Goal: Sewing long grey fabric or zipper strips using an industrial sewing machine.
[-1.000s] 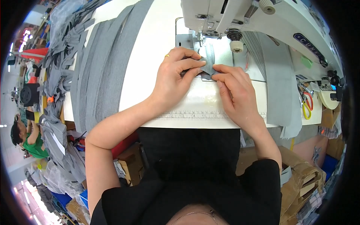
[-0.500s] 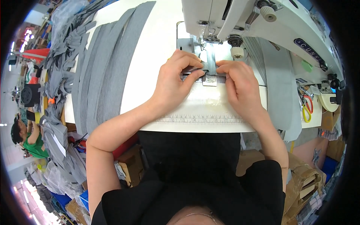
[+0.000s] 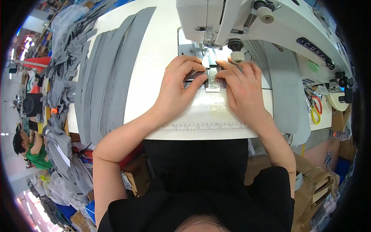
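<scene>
My left hand (image 3: 178, 82) rests at the left of the needle area of a white sewing machine (image 3: 228, 23). Its fingers are curved, with a small gap between thumb and forefinger and nothing visible in it. A short grey fabric strip (image 3: 211, 61) lies under the presser foot, its near end just ahead of my fingertips. My right hand (image 3: 243, 83) is on the other side, fingers spread, the forefinger's tip touching near the strip's right edge. Between both hands shows a small metal plate (image 3: 213, 83) set in the white table (image 3: 174, 129).
Long grey fabric strips (image 3: 112, 73) lie in a row at the left. More grey pieces (image 3: 284, 89) hang over the table's right side, beside yellow-and-red scissors (image 3: 316, 110). A ruler tape (image 3: 201, 127) runs along the front edge. A person in green (image 3: 36, 152) stands far left.
The grey strip has moved away from me under the presser foot, baring the metal plate. My left thumb and forefinger have parted from it; my right fingers have spread and moved slightly left.
</scene>
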The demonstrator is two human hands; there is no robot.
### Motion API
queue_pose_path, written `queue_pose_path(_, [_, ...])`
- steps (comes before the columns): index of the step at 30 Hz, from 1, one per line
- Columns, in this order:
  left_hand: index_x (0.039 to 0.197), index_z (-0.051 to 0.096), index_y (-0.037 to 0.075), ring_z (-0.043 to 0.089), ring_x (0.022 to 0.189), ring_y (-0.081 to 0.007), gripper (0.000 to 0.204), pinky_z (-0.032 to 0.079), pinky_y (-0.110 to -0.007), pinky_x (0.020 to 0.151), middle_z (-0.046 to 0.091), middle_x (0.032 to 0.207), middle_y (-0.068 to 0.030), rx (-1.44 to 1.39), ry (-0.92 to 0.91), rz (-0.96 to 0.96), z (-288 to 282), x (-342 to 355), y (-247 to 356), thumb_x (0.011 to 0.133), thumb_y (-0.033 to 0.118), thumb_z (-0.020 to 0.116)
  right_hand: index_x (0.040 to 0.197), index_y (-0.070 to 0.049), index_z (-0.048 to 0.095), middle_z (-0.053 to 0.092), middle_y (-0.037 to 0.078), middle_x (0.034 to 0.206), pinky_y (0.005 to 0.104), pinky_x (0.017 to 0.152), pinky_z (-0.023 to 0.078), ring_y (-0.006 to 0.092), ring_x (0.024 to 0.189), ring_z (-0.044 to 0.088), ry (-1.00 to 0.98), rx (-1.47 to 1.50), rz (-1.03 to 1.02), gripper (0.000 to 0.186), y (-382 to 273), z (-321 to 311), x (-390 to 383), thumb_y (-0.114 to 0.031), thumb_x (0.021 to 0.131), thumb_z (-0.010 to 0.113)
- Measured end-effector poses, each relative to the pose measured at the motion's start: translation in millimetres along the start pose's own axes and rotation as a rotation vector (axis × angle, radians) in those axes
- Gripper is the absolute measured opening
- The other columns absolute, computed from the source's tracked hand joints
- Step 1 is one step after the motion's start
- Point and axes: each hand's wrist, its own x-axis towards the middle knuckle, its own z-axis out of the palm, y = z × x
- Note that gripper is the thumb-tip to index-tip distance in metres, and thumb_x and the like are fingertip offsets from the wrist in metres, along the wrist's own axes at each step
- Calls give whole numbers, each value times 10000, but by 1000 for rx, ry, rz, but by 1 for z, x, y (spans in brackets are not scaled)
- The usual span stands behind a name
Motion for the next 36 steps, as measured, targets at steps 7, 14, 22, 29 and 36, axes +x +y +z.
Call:
queue_pose_path(7, [1024, 702, 10, 624, 1095, -331, 157, 467, -426, 990, 676, 1160, -138, 29, 14, 31, 1, 0, -6, 917, 113, 754, 1145, -69, 650, 658, 88, 1291, 560, 1153, 332, 304, 1329, 537, -6, 7, 19, 307, -1, 3, 0, 7, 848, 627])
queue_pose_path(14, [1048, 693, 6, 635, 1075, -326, 156, 485, -424, 973, 670, 1156, -144, -49, 16, -14, 0, -3, -2, 924, 92, 737, 1148, -59, 647, 661, 89, 1268, 542, 1140, 349, 303, 1303, 558, 24, 5, 7, 322, -3, 2, -1, 17, 836, 639])
queue_pose_path(22, [1236, 646, -26, 615, 1189, -323, 256, 477, -385, 1051, 657, 1205, -163, 239, 140, 167, -13, 43, -27, 1000, -5, 550, 1120, -41, 651, 665, 106, 1272, 504, 1099, 383, 322, 1254, 573, 39, 54, 2, 316, 1, 3, 0, 31, 813, 634])
queue_pose_path(29, [1242, 637, 13, 457, 1464, -310, 331, 25, -762, 1217, 615, 1325, -123, 609, -436, -13, -25, 87, -35, 958, 6, 467, 1165, -36, 655, 674, 122, 1262, 502, 1096, 385, 340, 1223, 585, 57, 57, -11, 322, -3, -6, -1, 19, 849, 632])
queue_pose_path(36, [1497, 549, 82, 341, 1568, -293, 630, -4, -807, 1192, 454, 1645, -34, 818, -198, 39, -26, 128, -77, 871, 21, 506, 1270, -9, 658, 664, 187, 1261, 489, 992, 485, 392, 1150, 628, 56, -163, 262, 290, -19, -71, -32, -79, 991, 622])
